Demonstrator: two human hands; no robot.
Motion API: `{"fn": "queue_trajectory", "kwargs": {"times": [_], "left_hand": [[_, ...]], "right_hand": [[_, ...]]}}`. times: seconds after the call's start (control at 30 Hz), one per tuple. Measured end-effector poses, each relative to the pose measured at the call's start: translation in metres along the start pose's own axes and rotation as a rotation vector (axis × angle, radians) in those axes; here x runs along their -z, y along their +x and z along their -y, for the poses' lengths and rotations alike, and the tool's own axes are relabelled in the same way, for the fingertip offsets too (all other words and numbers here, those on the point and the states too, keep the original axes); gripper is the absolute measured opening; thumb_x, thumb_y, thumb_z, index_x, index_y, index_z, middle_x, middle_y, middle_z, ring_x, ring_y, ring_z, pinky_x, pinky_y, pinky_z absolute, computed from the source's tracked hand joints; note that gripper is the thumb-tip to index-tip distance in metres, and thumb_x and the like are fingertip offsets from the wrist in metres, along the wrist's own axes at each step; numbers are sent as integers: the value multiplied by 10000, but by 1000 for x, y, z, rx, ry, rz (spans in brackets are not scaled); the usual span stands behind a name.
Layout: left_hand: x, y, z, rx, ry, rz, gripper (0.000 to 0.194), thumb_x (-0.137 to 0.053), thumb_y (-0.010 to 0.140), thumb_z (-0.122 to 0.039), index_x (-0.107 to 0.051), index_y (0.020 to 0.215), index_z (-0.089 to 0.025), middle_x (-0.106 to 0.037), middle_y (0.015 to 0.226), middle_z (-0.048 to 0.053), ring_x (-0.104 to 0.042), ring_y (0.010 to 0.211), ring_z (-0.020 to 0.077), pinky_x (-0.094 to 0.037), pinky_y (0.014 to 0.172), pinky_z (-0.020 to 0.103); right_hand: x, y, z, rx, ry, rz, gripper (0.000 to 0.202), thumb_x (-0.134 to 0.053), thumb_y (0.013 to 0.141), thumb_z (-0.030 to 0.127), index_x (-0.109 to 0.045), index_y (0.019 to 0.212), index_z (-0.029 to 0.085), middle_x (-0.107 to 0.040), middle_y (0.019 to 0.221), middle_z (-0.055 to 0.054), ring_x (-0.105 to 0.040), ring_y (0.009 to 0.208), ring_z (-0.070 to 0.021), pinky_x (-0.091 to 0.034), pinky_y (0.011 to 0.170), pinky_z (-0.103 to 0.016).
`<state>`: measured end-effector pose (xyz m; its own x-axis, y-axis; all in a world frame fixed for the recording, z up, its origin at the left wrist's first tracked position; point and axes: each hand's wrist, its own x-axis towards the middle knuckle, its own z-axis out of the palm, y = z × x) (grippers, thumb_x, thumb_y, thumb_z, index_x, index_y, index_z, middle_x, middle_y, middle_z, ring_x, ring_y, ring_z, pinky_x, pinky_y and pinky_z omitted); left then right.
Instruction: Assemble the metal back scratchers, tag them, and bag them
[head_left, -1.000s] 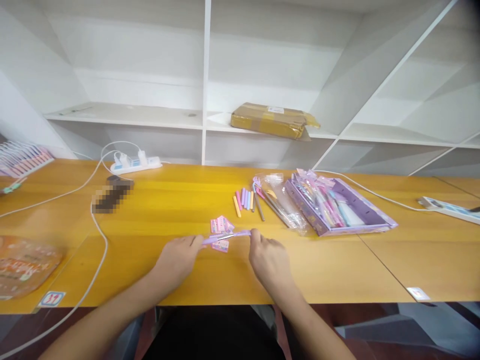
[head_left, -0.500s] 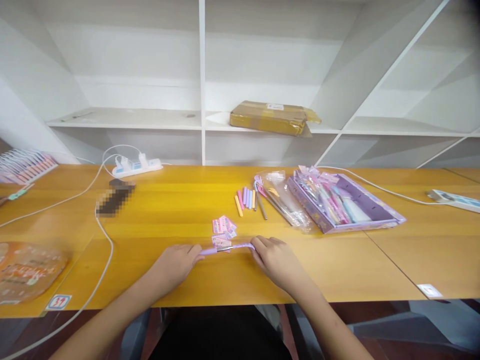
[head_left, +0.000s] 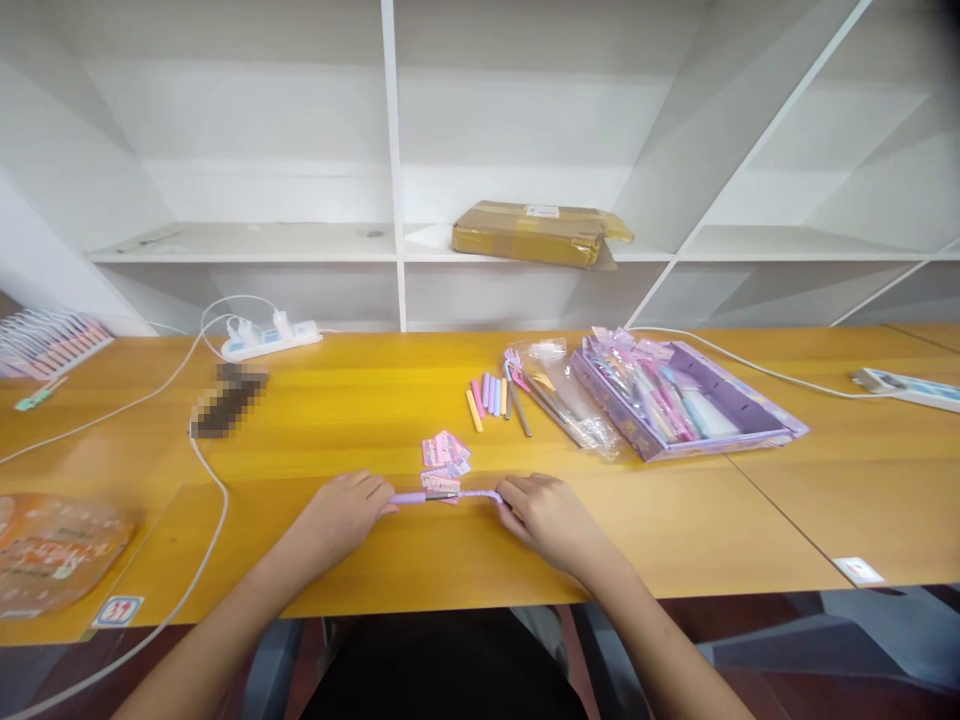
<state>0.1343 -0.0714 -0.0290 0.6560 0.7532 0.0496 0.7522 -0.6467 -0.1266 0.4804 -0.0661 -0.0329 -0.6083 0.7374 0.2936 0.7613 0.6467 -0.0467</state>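
A thin purple stick with a metal middle section is stretched level between my two hands, low over the table. My left hand is closed on its thicker purple handle end. Around the slim, pale purple far end my right hand has its fingers wrapped, hiding the tip. Just behind the stick lie several small pink and purple printed cards. Farther back are several short coloured tubes in yellow, pink, purple and blue. Beside them rest metal rods with pink and purple claw-like ends.
Clear plastic wrapping lies against a purple open box of wrapped items. A white power strip with cables, a pixelated dark object and an orange package are at left. A cardboard parcel sits on the shelf.
My left hand has moved slightly left and up, and more of the purple handle shows. The stick lies a little more level. The view has shifted slightly.
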Motion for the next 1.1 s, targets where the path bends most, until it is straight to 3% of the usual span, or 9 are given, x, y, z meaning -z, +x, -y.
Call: {"fn": "queue_trajectory", "kwargs": {"times": [0.2,0.3,0.4,0.5,0.57,0.63,0.7,0.83,1.1], "left_hand": [[3,8,-1,-2,34,-16,282,-457,1092,-341,-666,978,-188,-691,917,78,-593,861,257,-431,761,373],[8,1,15,10,27,-32,292,-441,1097,-329,-670,974,-197,-692,915,75,-598,870,254,-433,766,370],[19,-31,57,117,2,-74,294,-428,1098,-332,-677,1006,-204,-693,929,74,-614,897,256,-446,793,368],[26,-72,103,257,-7,-156,360,-368,1102,-356,-677,1009,-196,-694,923,77,-623,910,269,-460,816,378],[24,-89,119,291,-64,-137,374,-371,1091,-384,-684,984,-210,-709,921,65,-646,897,260,-473,814,361],[15,-93,121,285,-112,-100,382,-382,1078,-421,-692,977,-222,-714,900,56,-669,865,249,-483,798,347],[6,-89,116,260,-140,-91,405,-379,1072,-453,-700,977,-226,-720,889,52,-684,839,241,-492,784,341],[-2,-82,107,301,-155,-127,433,-374,1071,-499,-691,970,-222,-723,905,52,-698,849,247,-504,805,353],[9,-85,98,352,-175,-71,353,-419,1056,-469,-648,949,-223,-710,919,47,-691,863,240,-488,803,343]], "right_hand": [[-8,6,2,36,-41,-62,272,-487,1061,227,-601,817,185,-644,729,-13,-511,615,-149,-272,667,-315],[-8,-3,-18,64,-74,-112,298,-458,1072,233,-600,814,189,-648,730,-21,-524,619,-154,-292,668,-319],[3,-44,-79,-64,-111,-186,315,-419,1083,288,-603,844,197,-655,723,-44,-568,648,-178,-333,678,-317],[17,-102,-160,-385,-173,-232,374,-347,1080,410,-589,873,213,-657,721,-92,-595,654,-222,-353,637,-326],[18,-133,-199,-593,-221,-167,377,-331,1068,443,-603,949,212,-694,814,-150,-628,706,-256,-354,632,-347],[10,-149,-218,-681,-222,-86,372,-329,1056,449,-601,991,203,-698,809,-155,-628,687,-266,-353,625,-354],[-2,-154,-221,-689,-177,-57,363,-339,1042,453,-597,999,201,-701,792,-141,-630,667,-264,-365,624,-348],[-18,-155,-212,-704,-86,-149,353,-368,1014,477,-599,997,211,-735,854,-144,-663,697,-269,-420,645,-349],[-3,-161,-202,-777,-67,-183,397,-350,1005,517,-618,973,226,-722,817,-119,-669,719,-285,-440,661,-365]]}}
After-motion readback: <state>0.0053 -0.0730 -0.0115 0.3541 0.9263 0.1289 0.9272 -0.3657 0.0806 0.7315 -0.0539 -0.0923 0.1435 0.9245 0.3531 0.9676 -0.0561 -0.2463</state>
